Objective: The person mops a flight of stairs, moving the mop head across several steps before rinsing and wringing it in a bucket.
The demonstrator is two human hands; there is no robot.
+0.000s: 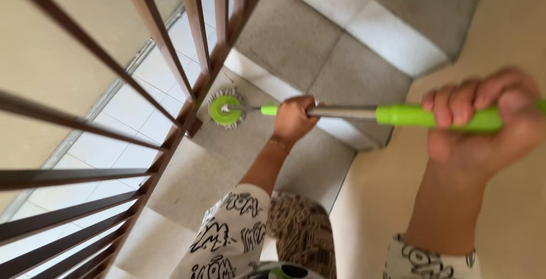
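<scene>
I hold a mop with a silver pole [341, 111] and a green grip. My right hand [483, 122] is closed around the green grip near the top end, close to the camera. My left hand [293, 118] grasps the metal pole lower down. The round green mop head [226, 110] with grey strands rests on a grey stair step [227, 159], right beside the foot of the railing.
A dark brown metal railing [170, 102] with slanted bars runs along the left. Grey steps with white risers [392, 37] climb to the upper right. A beige wall [512, 211] closes the right side. White floor tiles [142, 108] lie below beyond the railing.
</scene>
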